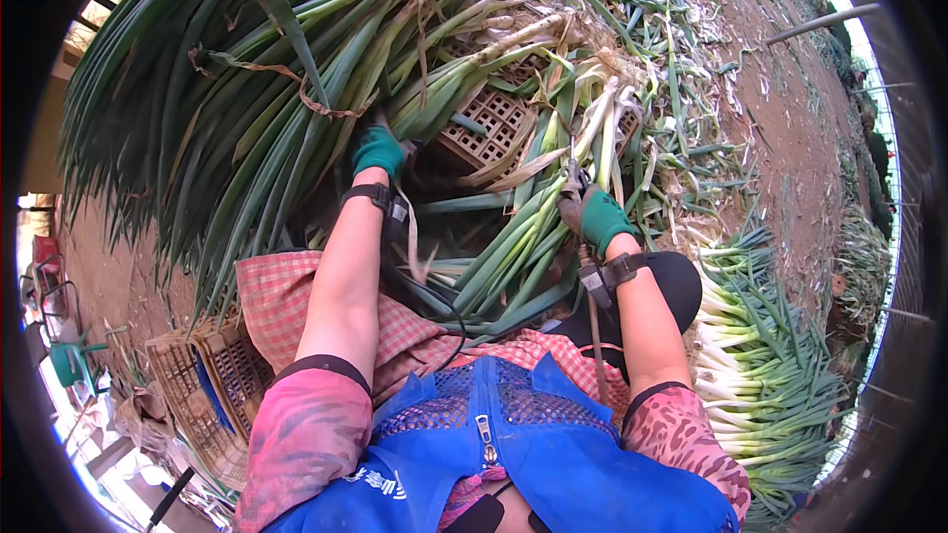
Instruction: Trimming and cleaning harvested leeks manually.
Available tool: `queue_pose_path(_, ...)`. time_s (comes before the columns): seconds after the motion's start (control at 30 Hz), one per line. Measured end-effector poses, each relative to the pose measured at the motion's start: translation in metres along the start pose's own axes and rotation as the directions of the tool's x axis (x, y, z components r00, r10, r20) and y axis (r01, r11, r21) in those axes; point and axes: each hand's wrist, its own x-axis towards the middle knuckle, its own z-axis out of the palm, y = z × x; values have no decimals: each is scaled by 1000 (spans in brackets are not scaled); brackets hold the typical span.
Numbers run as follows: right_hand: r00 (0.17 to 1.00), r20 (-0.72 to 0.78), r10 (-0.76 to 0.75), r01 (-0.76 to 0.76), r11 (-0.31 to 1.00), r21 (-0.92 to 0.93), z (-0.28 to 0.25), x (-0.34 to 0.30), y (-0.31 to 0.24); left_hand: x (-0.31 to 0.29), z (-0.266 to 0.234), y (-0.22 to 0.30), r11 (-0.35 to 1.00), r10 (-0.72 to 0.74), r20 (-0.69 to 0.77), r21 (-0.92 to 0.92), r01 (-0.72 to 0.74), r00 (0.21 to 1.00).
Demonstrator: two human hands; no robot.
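Observation:
My left hand (378, 151), in a green glove with dark fingers, reaches into the leaves of a big heap of long green onions (267, 89). The leaves hide its fingertips, so its grip is unclear. My right hand (600, 219), gloved the same way, is closed around a metal blow gun (572, 199). From the gun's lower end a thin hose (596, 345) runs down past my lap. Just beyond the nozzle lie loose green onions (598, 128) with pale stems, some leaning toward my knees. Between my hands stands an upturned beige plastic crate (486, 128), partly covered by leaves.
Peeled green onions (736, 345) with white stems lie in a row at my right. Leaf scraps (681, 69) litter the dirt floor (790, 128). Beige crates (202, 385) stand at my left. A metal pole (825, 23) juts in at the far right.

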Motion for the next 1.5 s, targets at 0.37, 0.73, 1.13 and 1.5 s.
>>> queue_pose_path(0.37,934,-10,-358,346,911,-226,34,44,56,-54,-43,111,851,367,630,-525,27,684)
queue_pose_path(0.73,934,-251,-253,327,889,320,14,-80,-33,-80,-30,111,839,239,608,-522,155,757)
queue_pose_path(1.13,916,-159,-368,355,929,-107,-4,76,-23,-91,-34,118,828,295,574,-553,96,764)
queue_pose_path(1.5,877,-114,-467,378,817,-436,-32,171,-24,-85,-44,122,872,222,635,-468,140,740)
